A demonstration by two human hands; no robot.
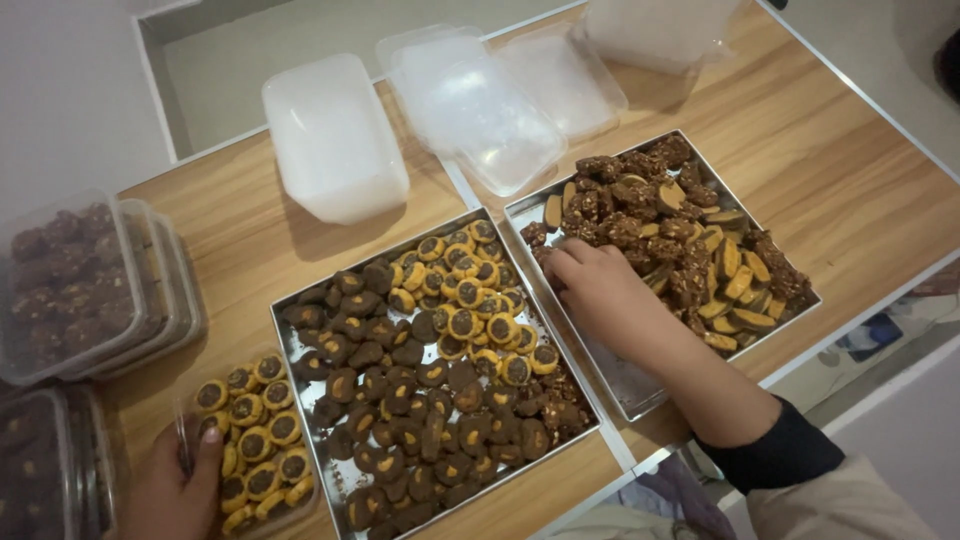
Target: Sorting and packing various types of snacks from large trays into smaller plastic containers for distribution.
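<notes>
My left hand [175,490] grips the near edge of a clear plastic box [250,440] that is partly filled with round yellow cookies with dark centres. My right hand [595,285] reaches over the left side of the right metal tray [630,385], fingers curled down among dark brown nutty cookies [650,225]; whether a cookie is between the fingers is hidden. The middle metal tray [290,305] holds yellow-rimmed cookies [480,300] at its far right and dark brown ones [400,400] elsewhere.
Empty translucent boxes and lids [470,100] lie at the table's far side. Filled, stacked boxes of dark cookies [80,285] stand at the left. The wooden table's [850,170] right edge drops off beside the right tray.
</notes>
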